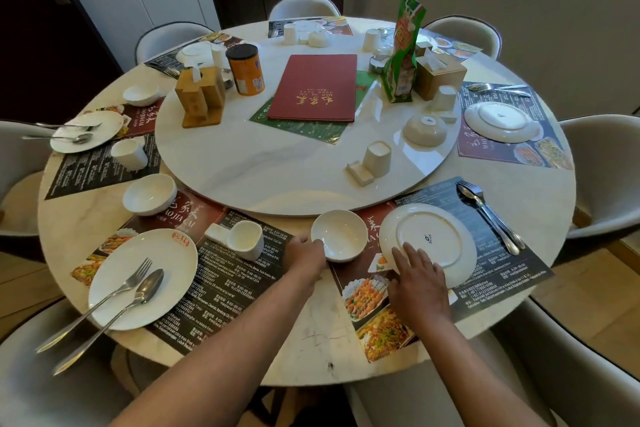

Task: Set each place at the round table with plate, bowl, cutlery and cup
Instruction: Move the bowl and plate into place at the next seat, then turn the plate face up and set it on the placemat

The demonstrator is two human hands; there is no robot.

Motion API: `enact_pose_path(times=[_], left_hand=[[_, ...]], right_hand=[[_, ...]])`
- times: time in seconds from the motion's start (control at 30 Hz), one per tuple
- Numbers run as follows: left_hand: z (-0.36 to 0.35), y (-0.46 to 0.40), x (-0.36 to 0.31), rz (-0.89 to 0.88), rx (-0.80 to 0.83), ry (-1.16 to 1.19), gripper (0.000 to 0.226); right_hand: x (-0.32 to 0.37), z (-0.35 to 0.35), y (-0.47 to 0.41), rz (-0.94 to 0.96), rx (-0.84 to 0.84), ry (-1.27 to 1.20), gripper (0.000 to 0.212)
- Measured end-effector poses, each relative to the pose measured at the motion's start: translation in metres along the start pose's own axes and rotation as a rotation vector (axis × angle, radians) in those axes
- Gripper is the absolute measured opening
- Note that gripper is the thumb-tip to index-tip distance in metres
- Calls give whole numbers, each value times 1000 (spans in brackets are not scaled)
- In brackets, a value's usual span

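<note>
I see my left hand (306, 253) gripping the rim of a white bowl (341, 234) on the near placemat (485, 274). My right hand (417, 276) rests with fingers spread on an upside-down plate (429, 236) beside it. A fork and spoon (488, 215), probably touching, lie right of the plate.

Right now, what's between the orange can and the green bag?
In the head view, the red menu lies flat on the turntable between the orange can and the green bag.

Head view, down over round table (322, 340)
</note>
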State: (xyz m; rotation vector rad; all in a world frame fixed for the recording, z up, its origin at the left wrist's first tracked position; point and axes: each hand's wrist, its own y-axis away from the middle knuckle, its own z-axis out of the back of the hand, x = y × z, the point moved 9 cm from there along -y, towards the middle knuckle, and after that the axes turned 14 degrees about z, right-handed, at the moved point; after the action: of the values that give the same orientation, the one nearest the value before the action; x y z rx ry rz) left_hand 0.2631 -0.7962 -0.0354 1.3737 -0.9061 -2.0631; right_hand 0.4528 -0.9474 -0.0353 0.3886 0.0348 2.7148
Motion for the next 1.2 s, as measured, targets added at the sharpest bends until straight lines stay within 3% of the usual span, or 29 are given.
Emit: enact_pose_path(times=[0.13, 0.23, 0.37, 0.5, 0.67, 0.8, 1.03, 1.2], left_hand=[[8, 30, 18, -112, -197, -295, 26], [-11, 62, 24, -411, -220, -578, 21], [-48, 95, 28, -787, -119, -794, 45], [-85, 113, 31, -1014, -57, -993, 65], [-127, 108, 32, -1061, 50, -1188, 82], [-156, 92, 23, -997, 96, -1260, 95], [-183, 78, 15, -963, 49, -1363, 102], [-190, 70, 18, -917, -7, -1400, 99]], right_hand=[[-2, 6, 5, 3, -10, -24, 61], [-6, 10, 20, -12, -71, -33, 58], [-10, 14, 42, -30, -147, -36, 53], [-21, 17, 60, -76, -162, -15, 52], [-44, 27, 74, -175, -128, -2, 54], [-66, 35, 75, -232, -90, -51, 52], [-90, 41, 63, -301, -81, -132, 50], [-128, 36, 38, -475, -144, -325, 30]])
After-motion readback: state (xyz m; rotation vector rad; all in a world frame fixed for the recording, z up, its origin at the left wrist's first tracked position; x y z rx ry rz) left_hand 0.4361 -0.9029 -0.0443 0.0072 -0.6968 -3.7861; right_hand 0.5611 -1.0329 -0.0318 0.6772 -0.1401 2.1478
